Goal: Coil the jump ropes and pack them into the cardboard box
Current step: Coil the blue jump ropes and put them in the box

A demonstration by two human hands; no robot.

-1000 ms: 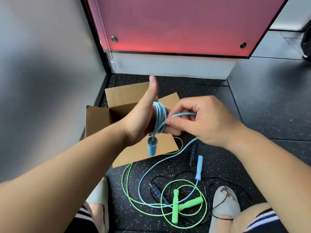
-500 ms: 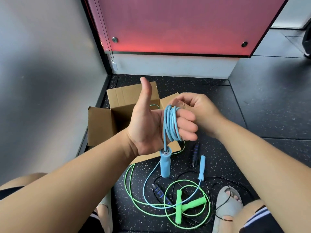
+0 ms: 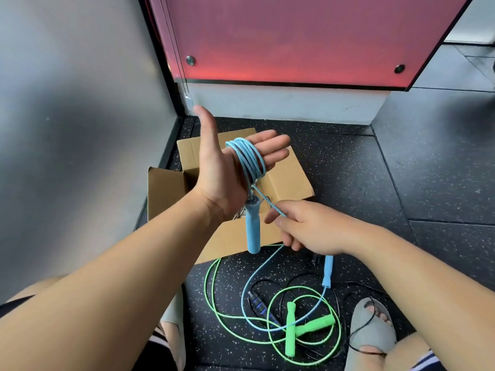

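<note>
My left hand (image 3: 227, 167) is held palm up with fingers spread, and several loops of the blue jump rope (image 3: 249, 162) are wound around its palm. One blue handle (image 3: 253, 227) hangs below that hand. My right hand (image 3: 308, 226) pinches the loose blue cord just below the coil. The rest of the cord trails to the floor, ending at the second blue handle (image 3: 328, 271). The open cardboard box (image 3: 289, 178) stands on the floor behind both hands.
A green jump rope (image 3: 290, 333) and a black rope with dark handles (image 3: 263, 309) lie tangled on the speckled black floor near my sandalled feet (image 3: 372, 330). A grey wall stands at left, a red panel behind the box.
My left hand has opened its fingers flat and tilted up. My right hand came from behind the coil down to the front, pulling the blue cord taut below the loops.
</note>
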